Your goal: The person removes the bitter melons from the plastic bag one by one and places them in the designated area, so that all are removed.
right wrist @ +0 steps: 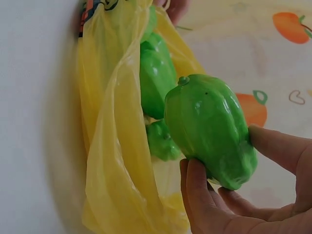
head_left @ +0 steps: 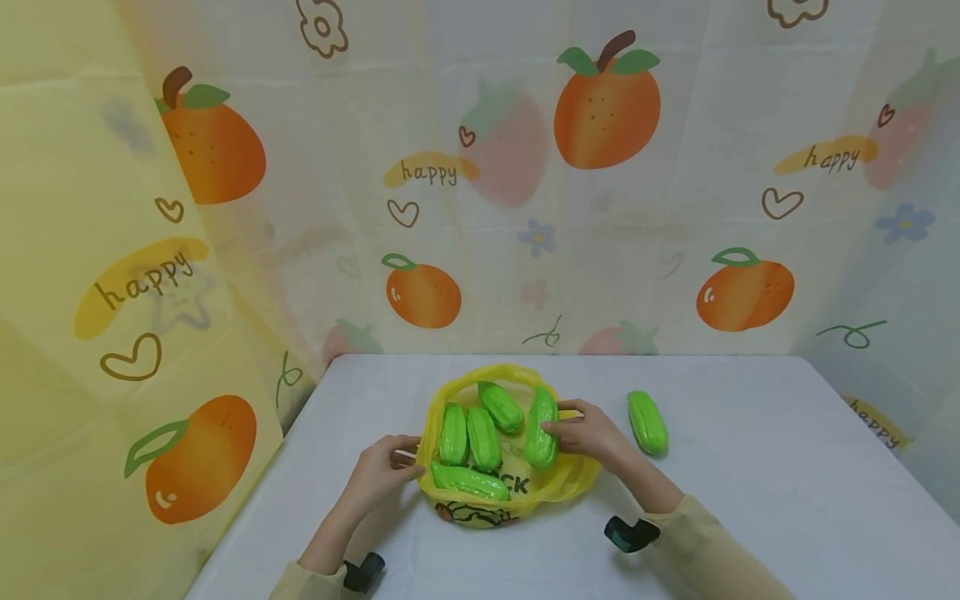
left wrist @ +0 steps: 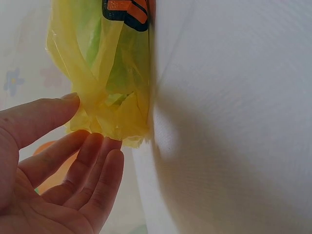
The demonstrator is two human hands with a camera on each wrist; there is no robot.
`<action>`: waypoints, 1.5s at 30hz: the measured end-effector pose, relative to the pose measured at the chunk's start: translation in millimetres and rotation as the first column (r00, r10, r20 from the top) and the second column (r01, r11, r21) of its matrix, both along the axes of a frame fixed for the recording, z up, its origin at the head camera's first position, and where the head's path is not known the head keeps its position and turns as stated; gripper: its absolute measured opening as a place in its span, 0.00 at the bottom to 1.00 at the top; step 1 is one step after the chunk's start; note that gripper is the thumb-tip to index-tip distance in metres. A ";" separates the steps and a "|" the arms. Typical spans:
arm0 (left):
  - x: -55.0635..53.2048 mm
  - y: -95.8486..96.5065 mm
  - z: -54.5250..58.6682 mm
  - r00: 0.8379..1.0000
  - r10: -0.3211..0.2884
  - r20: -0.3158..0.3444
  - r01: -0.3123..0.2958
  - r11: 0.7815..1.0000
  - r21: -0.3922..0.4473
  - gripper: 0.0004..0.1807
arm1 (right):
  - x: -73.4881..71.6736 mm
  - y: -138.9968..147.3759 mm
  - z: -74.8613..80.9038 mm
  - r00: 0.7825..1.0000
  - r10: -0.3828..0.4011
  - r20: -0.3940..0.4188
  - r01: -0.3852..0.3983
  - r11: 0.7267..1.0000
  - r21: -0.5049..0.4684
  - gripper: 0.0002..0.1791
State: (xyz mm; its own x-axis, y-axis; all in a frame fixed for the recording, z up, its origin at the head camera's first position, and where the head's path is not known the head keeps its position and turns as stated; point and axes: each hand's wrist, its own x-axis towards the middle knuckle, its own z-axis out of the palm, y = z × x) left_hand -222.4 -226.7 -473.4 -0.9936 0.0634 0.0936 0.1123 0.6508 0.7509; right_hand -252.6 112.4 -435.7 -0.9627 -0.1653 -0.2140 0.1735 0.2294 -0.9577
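Pinching a ridged green fruit (head_left: 542, 429) between thumb and fingertips of the right hand (head_left: 588, 432), in a grip parted only to the fruit's thickness. Holding it at the right side of the mouth of an open yellow bag (head_left: 577, 477). With the left hand (head_left: 381, 475), lightly gripping gathered plastic at the bag's left side, between thumb and bent fingers. Seeing four more green fruits (head_left: 453, 435) inside, and one loose fruit (head_left: 648, 423) on the table (head_left: 757, 475), right of the bag.

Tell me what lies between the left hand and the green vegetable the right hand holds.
The head view shows the left rim of the yellow bag, then two green vegetables inside it.
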 end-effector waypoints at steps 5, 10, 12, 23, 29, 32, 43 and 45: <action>-0.5 0.2 0.0 1.000 0.002 0.001 -0.002 1.000 0.002 0.22 | -1.4 7.6 2.6 1.000 -0.013 0.008 0.012 0.999 0.035 0.37; -0.8 0.4 -0.8 1.000 0.003 -0.002 -0.003 1.000 -0.001 0.22 | -1.5 15.7 6.5 1.000 -0.009 -0.001 0.009 1.000 0.002 0.37; -1.0 0.4 -1.1 1.000 0.004 -0.003 -0.004 1.000 -0.003 0.22 | -0.9 19.6 8.6 1.000 0.001 -0.005 -0.001 1.000 -0.017 0.37; 0.3 1.4 -0.1 1.000 0.009 0.004 -0.009 1.000 0.002 0.22 | -0.2 41.0 17.6 1.000 0.021 -0.012 -0.022 0.999 -0.027 0.37; 0.0 3.1 0.8 1.000 0.029 0.010 -0.029 0.999 -0.016 0.22 | -3.0 54.1 21.2 1.000 0.011 -0.012 -0.012 1.000 -0.013 0.40; -0.2 3.3 0.7 0.999 0.029 0.011 -0.029 0.999 -0.013 0.22 | -4.2 61.3 24.1 1.000 -0.014 -0.021 0.015 0.999 0.035 0.41; 0.7 2.6 -0.3 1.000 0.017 0.009 -0.017 1.000 -0.010 0.23 | -6.5 88.8 31.8 0.998 -0.055 -0.017 0.056 0.997 0.050 0.41; 0.3 3.0 -0.1 1.000 0.016 0.005 -0.015 1.000 -0.008 0.22 | -6.5 94.4 32.1 0.998 -0.060 -0.017 0.061 0.996 0.059 0.41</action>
State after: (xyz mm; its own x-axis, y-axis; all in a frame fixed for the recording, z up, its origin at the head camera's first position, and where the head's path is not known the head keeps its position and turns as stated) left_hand -222.0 -223.7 -473.5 -0.9950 0.0487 0.0877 0.0980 0.6587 0.7460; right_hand -259.1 206.8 -403.6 -0.9738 -0.0943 -0.2069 0.1742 0.2756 -0.9454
